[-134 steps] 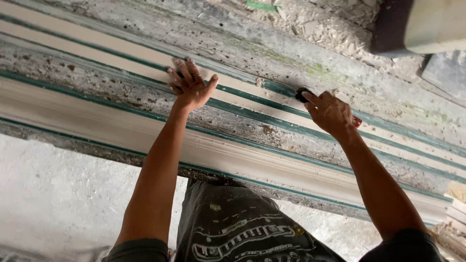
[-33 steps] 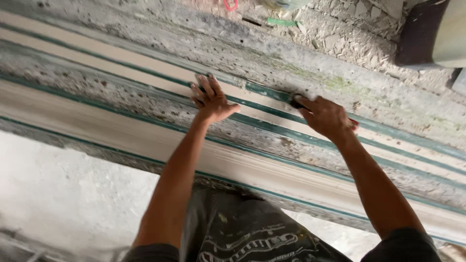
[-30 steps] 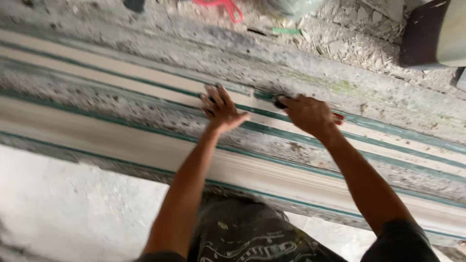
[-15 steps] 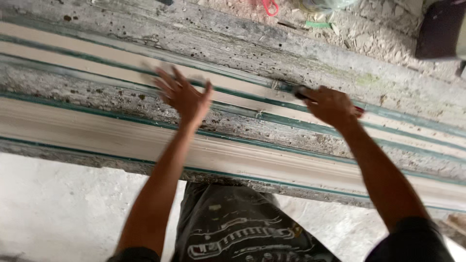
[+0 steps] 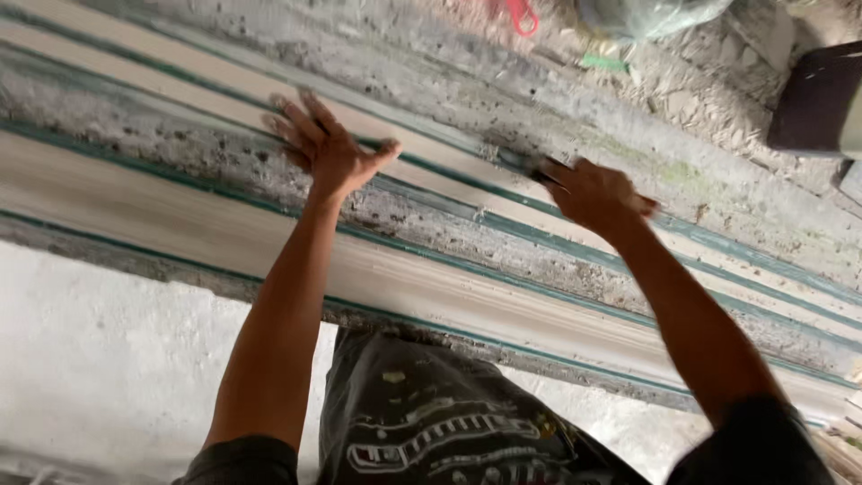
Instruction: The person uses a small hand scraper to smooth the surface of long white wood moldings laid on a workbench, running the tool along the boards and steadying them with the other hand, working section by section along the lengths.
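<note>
Tile strip (image 5: pixel 224 85), pale, laid in grey mortar.
Left hand (image 5: pixel 325 148) flat on it, fingers spread; right hand (image 5: pixel 597 193) fisted around a dark tool (image 5: pixel 525 164), right of the left hand.

L hand (image 5: pixel 328 153) flat on strip (image 5: pixel 180 72), R hand (image 5: pixel 597 193) further right.

Long pale tiles (image 5: pixel 180 224) run slantwise across rough grey mortar (image 5: pixel 135 135), teal edges showing along each strip, and a narrower strip (image 5: pixel 431 166) lies higher up, parallel to the wide one. Beyond them on the rubble ground (image 5: pixel 700 81) sit a red-handled tool (image 5: pixel 516 13), a small green piece (image 5: pixel 603 61), a plastic bag (image 5: pixel 646 13) and a dark box (image 5: pixel 817 103). Below the wide strip lies pale floor (image 5: pixel 108 359).
</note>
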A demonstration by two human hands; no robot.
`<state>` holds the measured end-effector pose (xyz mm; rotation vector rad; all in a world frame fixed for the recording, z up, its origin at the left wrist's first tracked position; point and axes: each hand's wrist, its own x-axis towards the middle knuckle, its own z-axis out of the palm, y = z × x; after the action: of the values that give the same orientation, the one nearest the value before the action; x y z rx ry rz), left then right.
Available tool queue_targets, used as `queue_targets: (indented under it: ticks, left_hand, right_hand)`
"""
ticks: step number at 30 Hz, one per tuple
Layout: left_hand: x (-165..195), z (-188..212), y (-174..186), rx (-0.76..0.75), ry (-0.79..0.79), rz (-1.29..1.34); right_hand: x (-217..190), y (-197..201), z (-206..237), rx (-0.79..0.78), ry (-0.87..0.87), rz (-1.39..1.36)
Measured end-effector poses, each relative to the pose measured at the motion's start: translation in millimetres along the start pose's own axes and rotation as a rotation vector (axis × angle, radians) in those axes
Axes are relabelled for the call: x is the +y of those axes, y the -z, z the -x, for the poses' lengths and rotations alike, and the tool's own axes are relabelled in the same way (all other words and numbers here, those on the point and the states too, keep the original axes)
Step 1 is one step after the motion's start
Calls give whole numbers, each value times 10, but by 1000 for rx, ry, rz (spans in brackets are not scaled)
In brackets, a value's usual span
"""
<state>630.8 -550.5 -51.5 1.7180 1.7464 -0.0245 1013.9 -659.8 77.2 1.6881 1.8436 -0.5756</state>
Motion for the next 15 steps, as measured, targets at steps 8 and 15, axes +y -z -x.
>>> queue_targets:
  ticks: [8,15]
  left_hand:
    - [59,-20,77,-76,48,-45]
    - [-3,-49,52,-151,39,-76]
  right_hand:
    - [-504,343,-332,43,132,68]
    - [-283,374,45,-86,65,145]
